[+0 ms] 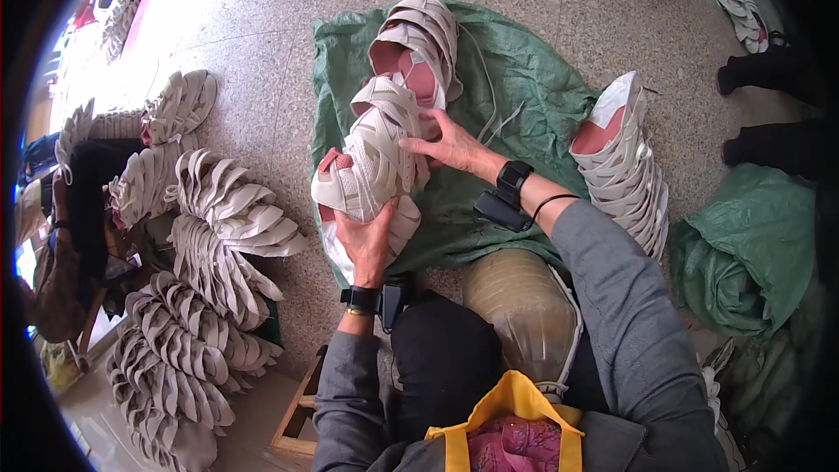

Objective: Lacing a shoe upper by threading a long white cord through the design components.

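Observation:
Several off-white shoe uppers [371, 157] with pink lining, nested together, lie between my hands. My left hand [365, 240] grips their near end, its thumb and fingers spread around the edge. At their right side my right hand [456, 144] pinches the uppers, fingertips partly hidden. A second nested stack of shoe uppers [424, 22] lies just beyond, its pink opening turned toward me. Both rest on a crumpled green woven sheet [533, 61]. A pale cord [491, 92] trails over the sheet to the right.
Many rows of stacked uppers [218, 271] stand along the left. Another stack [616, 175] leans at right, beside a bundled green sack [747, 249]. A tan, translucent-wrapped rounded object [520, 306] is near my knees. Someone's dark-clad legs [769, 74] show at far right. A wooden box edge [293, 411] sits lower left.

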{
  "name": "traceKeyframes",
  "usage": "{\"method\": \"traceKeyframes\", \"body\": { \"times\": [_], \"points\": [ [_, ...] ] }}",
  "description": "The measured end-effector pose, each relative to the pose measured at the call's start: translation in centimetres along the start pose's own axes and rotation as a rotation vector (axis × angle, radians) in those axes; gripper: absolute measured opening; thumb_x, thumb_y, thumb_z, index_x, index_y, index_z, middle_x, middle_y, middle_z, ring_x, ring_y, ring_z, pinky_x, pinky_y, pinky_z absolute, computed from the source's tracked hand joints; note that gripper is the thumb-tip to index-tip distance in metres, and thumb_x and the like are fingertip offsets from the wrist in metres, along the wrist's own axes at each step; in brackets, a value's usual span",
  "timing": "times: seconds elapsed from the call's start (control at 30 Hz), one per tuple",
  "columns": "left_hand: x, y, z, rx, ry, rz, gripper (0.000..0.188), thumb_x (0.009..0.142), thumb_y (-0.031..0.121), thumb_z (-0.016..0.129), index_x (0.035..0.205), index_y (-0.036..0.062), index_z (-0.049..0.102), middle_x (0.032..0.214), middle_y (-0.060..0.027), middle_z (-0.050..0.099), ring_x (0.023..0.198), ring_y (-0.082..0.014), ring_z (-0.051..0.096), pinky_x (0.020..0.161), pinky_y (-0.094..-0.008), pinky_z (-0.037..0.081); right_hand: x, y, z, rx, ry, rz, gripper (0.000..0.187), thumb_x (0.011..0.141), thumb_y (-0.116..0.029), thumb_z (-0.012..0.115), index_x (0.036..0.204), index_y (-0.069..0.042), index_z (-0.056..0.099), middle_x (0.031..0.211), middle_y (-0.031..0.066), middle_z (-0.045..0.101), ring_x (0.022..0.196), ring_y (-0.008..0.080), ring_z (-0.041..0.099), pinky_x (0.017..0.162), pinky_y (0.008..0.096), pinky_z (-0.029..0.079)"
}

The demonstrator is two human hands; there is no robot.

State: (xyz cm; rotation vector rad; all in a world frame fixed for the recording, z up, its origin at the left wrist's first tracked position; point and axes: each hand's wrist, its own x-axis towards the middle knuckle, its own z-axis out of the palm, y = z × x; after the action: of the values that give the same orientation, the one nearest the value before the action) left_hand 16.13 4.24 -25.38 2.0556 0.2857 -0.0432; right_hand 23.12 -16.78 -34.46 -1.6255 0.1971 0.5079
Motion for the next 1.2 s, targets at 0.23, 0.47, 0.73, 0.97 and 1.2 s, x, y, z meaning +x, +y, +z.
{"method": "traceKeyframes", "body": {
  "times": [0.23,0.47,0.73,0.97,1.2],
  "points": [
    [-2.6,-0.5,-3.5,0.037,-0.044,-0.044,0.071,0.069,0.015,0.090,0.129,-0.0034,0.055,0.121,-0.0138,0.066,0.107,-0.0230,0.065,0.094,-0.0354,0.051,-1.3,-0.8,1.7,-0.139,0.022,-0.046,0.112,0.072,-0.065,0.081,0.145,0.006,0.035,0.119,0.0244,0.065,0.109,0.0311,0.065,0.095,0.0394,0.051],
    [-5.1,-2.2,-5.8,0.101,-0.032,-0.062,0.071,0.071,0.015,0.090,0.129,-0.0035,0.054,0.119,-0.0157,0.068,0.106,-0.0243,0.066,0.095,-0.0357,0.051,-3.7,-1.2,4.2,-0.180,-0.024,-0.063,0.114,0.070,-0.066,0.081,0.147,0.004,0.034,0.120,0.0278,0.063,0.113,0.0365,0.064,0.099,0.0429,0.049],
    [-5.3,-7.3,-5.2,0.294,-0.168,-0.104,0.075,0.069,0.025,0.091,0.129,-0.0023,0.055,0.115,-0.0167,0.071,0.104,-0.0258,0.068,0.092,-0.0369,0.053,-3.7,-0.1,2.0,-0.298,-0.076,0.108,0.096,0.071,-0.066,0.078,0.131,0.004,0.049,0.119,0.0281,0.064,0.112,0.0380,0.064,0.097,0.0415,0.050],
    [-2.4,-7.3,-5.4,-0.100,-0.245,-0.342,0.077,0.076,0.025,0.087,0.139,-0.0005,0.050,0.123,-0.0122,0.067,0.109,-0.0223,0.065,0.096,-0.0357,0.051,-3.8,1.1,3.0,-0.392,0.035,0.001,0.086,0.075,-0.054,0.077,0.130,0.005,0.046,0.113,0.0302,0.065,0.108,0.0430,0.064,0.095,0.0457,0.050],
    [-0.1,-5.3,-3.6,-0.374,-0.280,-0.186,0.076,0.075,0.005,0.083,0.142,0.0028,0.047,0.139,-0.0086,0.054,0.126,-0.0205,0.053,0.108,-0.0347,0.042,-4.1,0.1,4.2,-0.426,0.040,-0.156,0.064,0.079,-0.038,0.074,0.120,0.002,0.045,0.102,0.0309,0.065,0.097,0.0466,0.065,0.087,0.0502,0.052]
  ]
}}
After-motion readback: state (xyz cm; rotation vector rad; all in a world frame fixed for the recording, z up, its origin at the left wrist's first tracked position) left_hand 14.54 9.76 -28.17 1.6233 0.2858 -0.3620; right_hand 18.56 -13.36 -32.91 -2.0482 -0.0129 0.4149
